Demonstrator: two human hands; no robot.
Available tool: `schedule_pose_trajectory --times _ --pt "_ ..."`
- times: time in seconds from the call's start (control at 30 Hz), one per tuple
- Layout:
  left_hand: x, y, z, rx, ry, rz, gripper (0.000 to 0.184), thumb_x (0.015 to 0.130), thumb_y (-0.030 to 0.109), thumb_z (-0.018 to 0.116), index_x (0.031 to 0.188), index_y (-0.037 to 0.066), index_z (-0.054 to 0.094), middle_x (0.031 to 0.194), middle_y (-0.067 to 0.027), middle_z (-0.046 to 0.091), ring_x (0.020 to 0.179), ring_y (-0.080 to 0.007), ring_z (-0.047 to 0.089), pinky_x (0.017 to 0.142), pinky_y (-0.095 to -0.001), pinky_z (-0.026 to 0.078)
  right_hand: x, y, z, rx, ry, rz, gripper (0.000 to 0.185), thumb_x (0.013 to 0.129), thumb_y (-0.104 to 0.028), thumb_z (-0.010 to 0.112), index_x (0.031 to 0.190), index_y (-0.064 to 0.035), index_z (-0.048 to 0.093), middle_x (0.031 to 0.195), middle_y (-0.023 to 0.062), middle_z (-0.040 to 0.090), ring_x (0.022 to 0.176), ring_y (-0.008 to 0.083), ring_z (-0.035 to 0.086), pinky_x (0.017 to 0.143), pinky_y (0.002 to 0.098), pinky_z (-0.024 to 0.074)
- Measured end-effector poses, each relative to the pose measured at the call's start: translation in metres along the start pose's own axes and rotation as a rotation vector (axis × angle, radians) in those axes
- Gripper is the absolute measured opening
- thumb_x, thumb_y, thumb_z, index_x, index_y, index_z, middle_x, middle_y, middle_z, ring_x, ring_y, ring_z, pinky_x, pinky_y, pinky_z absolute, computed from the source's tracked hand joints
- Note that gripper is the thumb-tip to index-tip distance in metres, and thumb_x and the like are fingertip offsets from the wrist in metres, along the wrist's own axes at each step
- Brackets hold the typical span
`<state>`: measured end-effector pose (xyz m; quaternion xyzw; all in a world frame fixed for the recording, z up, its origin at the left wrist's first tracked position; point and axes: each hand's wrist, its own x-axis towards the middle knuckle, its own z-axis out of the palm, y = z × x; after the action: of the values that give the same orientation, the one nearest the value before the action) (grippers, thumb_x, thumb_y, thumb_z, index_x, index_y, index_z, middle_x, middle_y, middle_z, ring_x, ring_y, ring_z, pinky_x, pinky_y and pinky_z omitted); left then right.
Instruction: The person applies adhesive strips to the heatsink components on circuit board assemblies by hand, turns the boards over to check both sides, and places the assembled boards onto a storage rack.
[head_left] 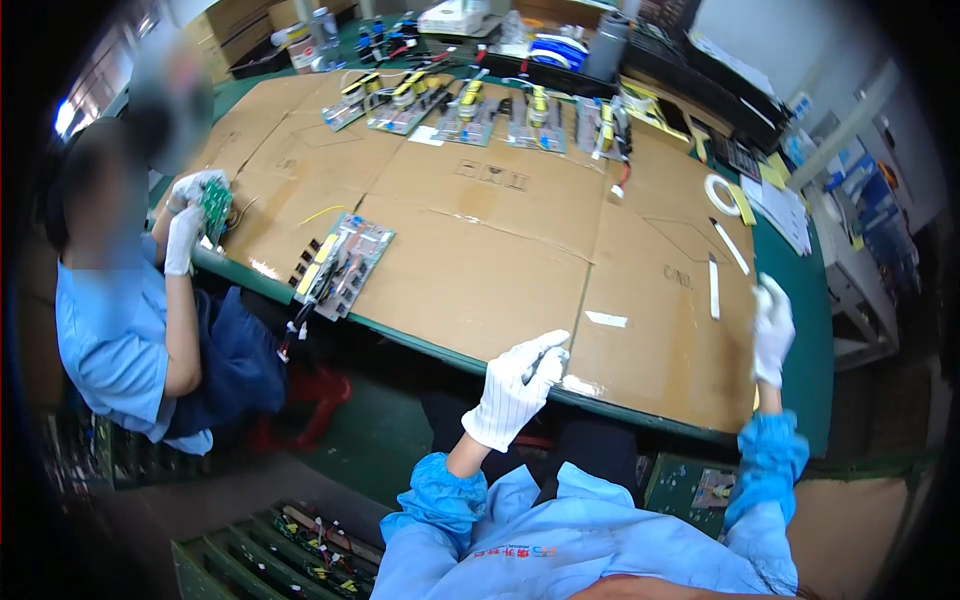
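My left hand (pixel 520 385), in a white striped glove, is raised at the table's front edge with its fingers curled. A small greyish thing seems to be between the fingers, but I cannot make out what it is. Over the right side of the table is my right hand (pixel 772 328), also gloved, its fingers stretched away from me and slightly blurred; no object shows in it. Closest to it are two white strips with dark ends (pixel 714 287), lying on the cardboard sheet (pixel 480 300). A shorter white strip (pixel 606 319) lies between my hands.
A circuit board with wires (pixel 345 265) lies at the front left edge. Several similar boards (pixel 466 115) line the back. At left, a seated co-worker's gloved hands (pixel 185 220) hold a green board (pixel 215 208). A tape roll (pixel 721 198) and papers (pixel 780 215) sit at right.
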<state>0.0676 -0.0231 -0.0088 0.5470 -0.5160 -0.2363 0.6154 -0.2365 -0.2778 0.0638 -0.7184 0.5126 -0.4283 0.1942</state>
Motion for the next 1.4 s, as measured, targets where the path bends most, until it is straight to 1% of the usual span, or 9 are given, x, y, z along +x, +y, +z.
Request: schedule_pose_trajectory --times 0.07,0.13,0.3,0.57,0.8,1.03,1.17,1.23,1.4 --pt "0.003 -0.002 -0.018 0.227 0.205 0.039 0.028 0.092 0.003 0.060 0.119 -0.004 0.065 0.088 -0.0111 0.072 0.068 -0.0131 0.066 0.060 -0.0260 0.052 0.049 -0.025 0.073 0.070 -0.264 -0.081 0.033 0.098 -0.015 0.060 0.129 -0.0065 0.059 0.111 0.0069 0.070 0.076 0.0134 0.064 0.063 0.0261 0.0508" --pt "0.009 -0.017 -0.030 0.476 0.375 0.181 0.025 0.085 0.004 0.067 0.110 -0.001 0.069 0.079 -0.0115 0.069 0.064 -0.0244 0.066 0.057 -0.0332 0.053 0.123 0.001 0.159 -0.433 -0.146 -0.861 0.034 0.095 -0.020 0.062 0.126 -0.0060 0.059 0.109 0.0164 0.070 0.086 0.0304 0.068 0.072 0.0400 0.0553" --pt "0.012 -0.046 -0.044 0.531 0.521 0.232 0.029 0.085 0.009 0.067 0.112 0.001 0.067 0.079 -0.0085 0.069 0.065 -0.0254 0.066 0.059 -0.0347 0.054 0.187 -0.096 0.285 -0.765 -0.300 -0.533 0.047 0.094 -0.038 0.057 0.125 -0.0025 0.059 0.101 0.0255 0.069 0.092 0.0423 0.067 0.080 0.0521 0.0528" --pt "0.006 -0.057 -0.040 0.673 0.545 0.281 0.035 0.091 0.019 0.064 0.118 -0.002 0.063 0.086 -0.0079 0.066 0.063 -0.0191 0.062 0.053 -0.0314 0.050 0.293 -0.020 0.365 -0.719 -0.428 -0.142 0.071 0.086 -0.062 0.056 0.115 0.0024 0.068 0.113 0.0309 0.066 0.110 0.0439 0.063 0.093 0.0485 0.0477" --pt "0.006 -0.052 -0.040 0.648 0.535 0.248 0.037 0.086 0.012 0.066 0.120 0.001 0.063 0.081 -0.0057 0.068 0.062 -0.0225 0.064 0.055 -0.0326 0.052 0.194 -0.078 0.309 -0.063 -0.772 0.120 0.057 0.080 -0.054 0.074 0.087 0.0025 0.073 0.079 0.0108 0.071 0.071 0.0198 0.067 0.063 0.0359 0.0482" --pt "0.007 -0.050 -0.039 0.458 0.626 0.319 0.031 0.087 0.009 0.066 0.117 0.000 0.064 0.081 -0.0071 0.068 0.066 -0.0219 0.065 0.060 -0.0330 0.053 -0.008 -0.182 0.162 0.300 -1.381 0.370 0.034 0.090 -0.031 0.070 0.107 -0.0015 0.066 0.089 0.0060 0.069 0.069 0.0152 0.065 0.062 0.0285 0.0524" --pt "-0.007 -0.051 -0.032 0.050 0.900 -0.009 0.022 0.099 0.012 0.055 0.114 0.000 0.066 0.087 -0.0095 0.070 0.075 -0.0171 0.069 0.067 -0.0298 0.055 -0.050 -0.173 0.100 0.278 -1.393 0.193 0.041 0.093 -0.028 0.064 0.123 -0.0004 0.061 0.102 0.0124 0.071 0.072 0.0212 0.068 0.063 0.0337 0.0542" --pt "-0.012 -0.038 -0.031 0.102 0.914 -0.014 0.024 0.099 0.009 0.052 0.118 0.004 0.066 0.088 -0.0098 0.070 0.078 -0.0196 0.072 0.071 -0.0314 0.057 -0.058 -0.115 0.100 -0.181 -0.828 -0.760 0.053 0.088 -0.031 0.070 0.135 -0.0109 0.057 0.120 0.0187 0.066 0.089 0.0334 0.070 0.070 0.0404 0.0574" --pt "-0.033 -0.038 -0.023 -0.082 0.876 -0.066 0.026 0.100 0.012 0.055 0.120 -0.001 0.062 0.103 -0.0153 0.070 0.089 -0.0220 0.071 0.078 -0.0314 0.057 -0.085 -0.049 0.087 -0.414 -0.639 -0.808 0.040 0.089 -0.022 0.067 0.127 -0.0122 0.062 0.119 0.0169 0.067 0.097 0.0339 0.069 0.080 0.0401 0.0566"
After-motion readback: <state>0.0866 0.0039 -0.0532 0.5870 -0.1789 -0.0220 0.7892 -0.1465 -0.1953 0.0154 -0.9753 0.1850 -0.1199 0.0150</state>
